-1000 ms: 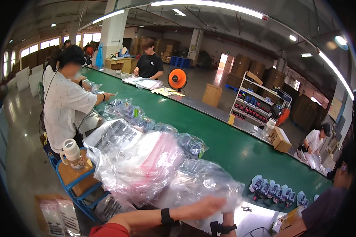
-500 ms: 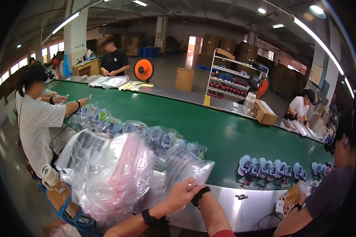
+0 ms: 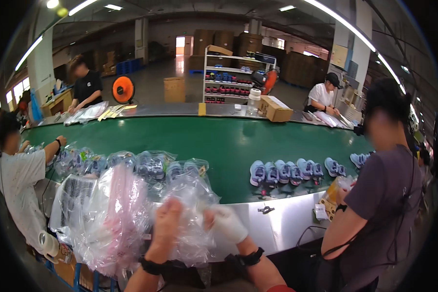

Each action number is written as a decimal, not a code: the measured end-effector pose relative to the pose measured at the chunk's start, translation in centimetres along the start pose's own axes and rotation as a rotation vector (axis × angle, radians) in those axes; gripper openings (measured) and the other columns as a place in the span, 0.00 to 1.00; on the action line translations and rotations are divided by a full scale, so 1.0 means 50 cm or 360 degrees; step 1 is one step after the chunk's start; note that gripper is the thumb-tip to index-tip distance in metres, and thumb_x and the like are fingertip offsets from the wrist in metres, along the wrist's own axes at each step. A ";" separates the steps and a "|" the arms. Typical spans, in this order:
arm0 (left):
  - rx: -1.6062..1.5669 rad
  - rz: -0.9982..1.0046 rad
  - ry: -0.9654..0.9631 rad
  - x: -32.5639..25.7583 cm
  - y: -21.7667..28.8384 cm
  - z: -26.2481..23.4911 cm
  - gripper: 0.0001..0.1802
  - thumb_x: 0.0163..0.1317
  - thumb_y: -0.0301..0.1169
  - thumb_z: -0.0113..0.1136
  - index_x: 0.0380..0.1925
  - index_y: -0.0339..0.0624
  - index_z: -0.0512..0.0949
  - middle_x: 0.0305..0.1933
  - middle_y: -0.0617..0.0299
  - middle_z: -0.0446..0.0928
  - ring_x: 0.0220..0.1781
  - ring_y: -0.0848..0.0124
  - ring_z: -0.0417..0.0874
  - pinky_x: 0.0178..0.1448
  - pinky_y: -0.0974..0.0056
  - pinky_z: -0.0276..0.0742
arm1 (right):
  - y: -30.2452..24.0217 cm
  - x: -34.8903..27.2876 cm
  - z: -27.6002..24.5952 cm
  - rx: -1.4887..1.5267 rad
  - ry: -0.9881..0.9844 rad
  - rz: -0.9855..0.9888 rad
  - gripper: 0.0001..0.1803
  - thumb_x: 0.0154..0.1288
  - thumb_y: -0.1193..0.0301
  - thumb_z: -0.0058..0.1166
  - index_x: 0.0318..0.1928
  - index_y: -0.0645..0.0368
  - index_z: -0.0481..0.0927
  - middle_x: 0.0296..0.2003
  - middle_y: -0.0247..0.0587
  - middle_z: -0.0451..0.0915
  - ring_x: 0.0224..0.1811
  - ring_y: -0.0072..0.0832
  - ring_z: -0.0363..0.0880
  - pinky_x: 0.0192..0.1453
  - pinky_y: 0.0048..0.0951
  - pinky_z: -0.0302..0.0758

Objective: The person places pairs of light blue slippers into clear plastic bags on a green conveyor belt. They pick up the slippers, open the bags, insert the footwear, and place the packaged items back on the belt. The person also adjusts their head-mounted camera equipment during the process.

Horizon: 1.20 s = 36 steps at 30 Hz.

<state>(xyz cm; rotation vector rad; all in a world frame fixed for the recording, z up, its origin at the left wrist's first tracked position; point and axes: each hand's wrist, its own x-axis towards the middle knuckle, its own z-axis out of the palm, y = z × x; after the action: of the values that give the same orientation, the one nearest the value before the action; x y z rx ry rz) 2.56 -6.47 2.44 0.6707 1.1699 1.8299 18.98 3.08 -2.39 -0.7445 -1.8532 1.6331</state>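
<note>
My left hand is closed at the left side of a clear plastic bag, above the front edge of the bench. My right hand is curled at the bag's other side, with something white over its back. Both hands are blurred; the bag spreads and hangs between them. Left of them lies a big heap of clear and pinkish plastic bags. Behind the bag, a bagged pair of shoes ends a row of bagged light blue shoes. Several unbagged pairs of blue shoes stand to the right.
The green belt runs across in front of me. A co-worker in a dark shirt stands close on my right, another in white on the left. Across the belt are a carton, a clear jar and an orange fan.
My view has turned to the right. My hands, formerly together at the bag's corner, have moved apart, with the bag now between them.
</note>
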 end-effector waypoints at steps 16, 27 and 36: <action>0.1666 0.0848 -0.1680 -0.109 -0.038 0.099 0.08 0.57 0.22 0.52 0.36 0.40 0.78 0.27 0.44 0.76 0.30 0.47 0.79 0.29 0.56 0.73 | 0.073 0.088 0.015 -0.1297 0.0511 -0.1097 0.15 0.60 0.59 0.52 0.40 0.56 0.80 0.36 0.43 0.81 0.41 0.43 0.79 0.46 0.41 0.74; 0.1090 0.0889 0.0163 0.120 -0.013 0.018 0.04 0.62 0.21 0.58 0.28 0.33 0.75 0.22 0.73 0.67 0.25 0.85 0.60 0.25 0.73 0.56 | -0.047 0.057 -0.073 -0.0293 -0.0027 -0.0649 0.10 0.62 0.70 0.52 0.40 0.62 0.80 0.34 0.42 0.82 0.34 0.29 0.82 0.40 0.31 0.77; 0.0865 0.0749 -0.0064 0.130 -0.068 0.039 0.02 0.59 0.22 0.60 0.30 0.34 0.77 0.21 0.74 0.69 0.25 0.85 0.63 0.27 0.75 0.58 | 0.120 0.137 -0.289 -0.1911 0.1057 0.0079 0.27 0.56 0.53 0.61 0.48 0.59 0.76 0.53 0.56 0.74 0.55 0.44 0.74 0.53 0.41 0.74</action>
<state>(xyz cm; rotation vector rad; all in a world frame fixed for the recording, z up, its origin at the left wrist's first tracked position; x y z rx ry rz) 2.05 0.75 0.13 1.3805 1.6003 1.8562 24.90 18.54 -6.49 -1.5462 -2.1138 0.0250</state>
